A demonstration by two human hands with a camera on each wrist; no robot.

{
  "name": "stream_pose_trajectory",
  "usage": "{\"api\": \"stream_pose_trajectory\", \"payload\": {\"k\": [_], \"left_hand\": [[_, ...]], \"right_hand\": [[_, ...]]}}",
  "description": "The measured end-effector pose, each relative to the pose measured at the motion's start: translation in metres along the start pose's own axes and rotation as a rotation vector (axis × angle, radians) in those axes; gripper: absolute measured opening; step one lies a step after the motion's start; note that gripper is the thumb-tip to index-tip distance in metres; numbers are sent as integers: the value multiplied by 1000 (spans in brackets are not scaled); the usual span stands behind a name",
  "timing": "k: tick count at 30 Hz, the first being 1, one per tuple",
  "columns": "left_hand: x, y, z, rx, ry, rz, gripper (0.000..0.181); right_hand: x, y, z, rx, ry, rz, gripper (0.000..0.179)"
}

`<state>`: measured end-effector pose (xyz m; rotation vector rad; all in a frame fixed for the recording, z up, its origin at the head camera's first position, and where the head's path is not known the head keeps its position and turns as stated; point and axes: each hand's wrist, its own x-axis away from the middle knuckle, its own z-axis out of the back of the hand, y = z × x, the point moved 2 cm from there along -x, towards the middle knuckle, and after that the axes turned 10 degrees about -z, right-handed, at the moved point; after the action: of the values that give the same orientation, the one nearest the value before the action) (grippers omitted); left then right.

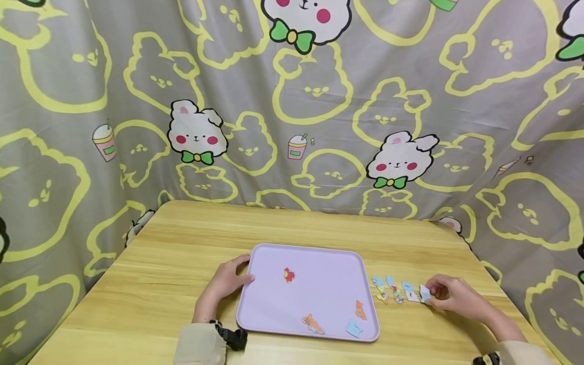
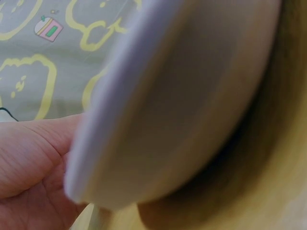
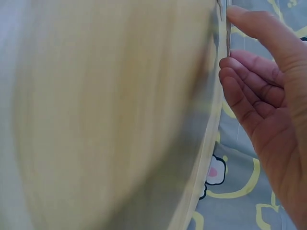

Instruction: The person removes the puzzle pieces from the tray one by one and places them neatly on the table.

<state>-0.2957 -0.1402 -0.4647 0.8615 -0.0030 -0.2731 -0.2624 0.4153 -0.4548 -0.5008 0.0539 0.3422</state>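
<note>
At the left rim of a lilac tray (image 1: 328, 279), my left hand (image 1: 224, 280) grips the edge, thumb over the rim. The left wrist view shows the palm (image 2: 29, 167) against the tray's side, with most of the fingers hidden. My right hand (image 1: 458, 299) pinches a small white-and-blue puzzle piece (image 1: 424, 293) between thumb and fingers, at the right end of a group of pieces on the table. From the right wrist, the piece (image 3: 228, 36) appears edge-on as a thin strip, and the other fingers (image 3: 249, 96) are bent.
On the tray lie a red piece (image 1: 289, 275), two orange pieces (image 1: 312, 323) and a light-blue piece (image 1: 354, 328). Several coloured pieces (image 1: 382, 296) sit between tray and right hand, beside a white-and-blue one (image 1: 412, 294). A patterned curtain (image 1: 319, 167) surrounds the wooden table (image 1: 205, 223).
</note>
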Motion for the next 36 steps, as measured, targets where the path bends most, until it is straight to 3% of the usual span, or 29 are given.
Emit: {"api": "stream_pose_trajectory", "payload": {"k": [24,30,36], "left_hand": [[0,0,0,-16,-2,-3,55],[0,0,0,-9,-8,15,56],[-2,2,2,-3,-5,18,56]], "right_hand": [[-5,1,3,19,-89,22,24],[-3,-1,1,33,-11,62,26],[-6,-17,-4,23,84,117,31]]}}
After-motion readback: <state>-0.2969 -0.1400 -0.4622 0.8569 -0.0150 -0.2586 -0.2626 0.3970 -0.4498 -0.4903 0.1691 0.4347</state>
